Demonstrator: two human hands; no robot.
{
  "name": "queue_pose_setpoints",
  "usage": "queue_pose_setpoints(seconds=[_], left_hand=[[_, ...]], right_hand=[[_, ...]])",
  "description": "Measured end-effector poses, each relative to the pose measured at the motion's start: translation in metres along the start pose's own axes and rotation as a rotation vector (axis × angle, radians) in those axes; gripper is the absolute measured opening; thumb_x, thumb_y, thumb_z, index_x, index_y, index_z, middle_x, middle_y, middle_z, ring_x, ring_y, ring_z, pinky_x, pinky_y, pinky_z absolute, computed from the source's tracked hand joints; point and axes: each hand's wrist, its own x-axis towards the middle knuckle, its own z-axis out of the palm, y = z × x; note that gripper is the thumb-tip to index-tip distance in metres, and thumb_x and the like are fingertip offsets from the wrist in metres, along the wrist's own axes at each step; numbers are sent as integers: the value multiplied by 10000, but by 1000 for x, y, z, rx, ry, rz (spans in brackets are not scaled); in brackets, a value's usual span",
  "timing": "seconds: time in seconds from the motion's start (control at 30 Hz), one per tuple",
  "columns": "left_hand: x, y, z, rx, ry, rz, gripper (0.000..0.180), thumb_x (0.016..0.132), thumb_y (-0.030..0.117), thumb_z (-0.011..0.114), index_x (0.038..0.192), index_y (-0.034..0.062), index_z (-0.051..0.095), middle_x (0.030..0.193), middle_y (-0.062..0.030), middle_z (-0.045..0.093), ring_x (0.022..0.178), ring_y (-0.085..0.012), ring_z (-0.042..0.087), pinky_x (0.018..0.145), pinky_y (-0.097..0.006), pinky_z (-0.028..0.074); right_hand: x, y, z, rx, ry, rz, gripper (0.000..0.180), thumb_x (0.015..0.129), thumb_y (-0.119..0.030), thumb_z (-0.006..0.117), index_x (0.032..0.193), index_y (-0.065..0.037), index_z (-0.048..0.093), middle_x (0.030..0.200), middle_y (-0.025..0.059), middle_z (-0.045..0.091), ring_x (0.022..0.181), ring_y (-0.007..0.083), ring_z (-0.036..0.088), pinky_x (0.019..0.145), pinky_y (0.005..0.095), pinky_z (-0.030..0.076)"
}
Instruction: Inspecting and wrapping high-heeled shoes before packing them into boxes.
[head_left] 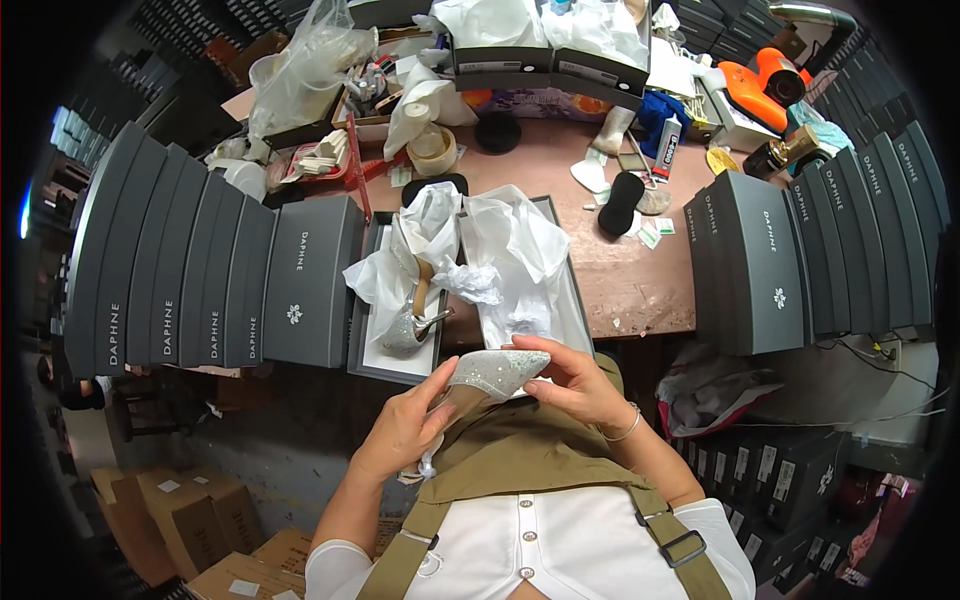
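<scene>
The glittery silver shoe [492,372] sits over the lap, just below the open shoebox [570,290]; the left hand [405,425] wraps its heel end, the right hand [575,385] pinches its toe; inspection seems underway; next likely needs steady turning with 2 firm grips.

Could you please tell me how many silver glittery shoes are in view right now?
2. One silver glittery shoe is held between the left hand and the right hand; the other shoe lies in the open box among white tissue paper, which may hide more.
</scene>
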Motion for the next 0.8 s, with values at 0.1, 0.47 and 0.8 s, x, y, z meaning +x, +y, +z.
queue_pose_setpoints(seconds=[0.1,0.47,0.8], left_hand=[[-4,6,-1,117,59,30,584,837,32,591,1383,79,389,1095,-232,603,938,-380,613,789,-386,493],[28,-6,23,-661,267,92,612,896,48,561,1438,39,276,1205,-161,559,1063,-189,564,890,-311,457],[67,-127,-25,544,305,-84,386,781,230,682,1097,26,593,986,-163,634,970,-333,550,879,-433,404]], right_hand=[[1,4,1,47,6,-2,514,869,30,557,1363,-24,428,1333,105,490,1127,157,531,952,304,444],[14,49,18,111,-17,-53,809,872,-89,638,1483,-71,109,1396,162,384,1227,225,453,1029,350,358],[57,26,-26,129,331,184,385,914,-63,549,1270,-15,412,1052,49,593,919,92,564,763,235,466]])
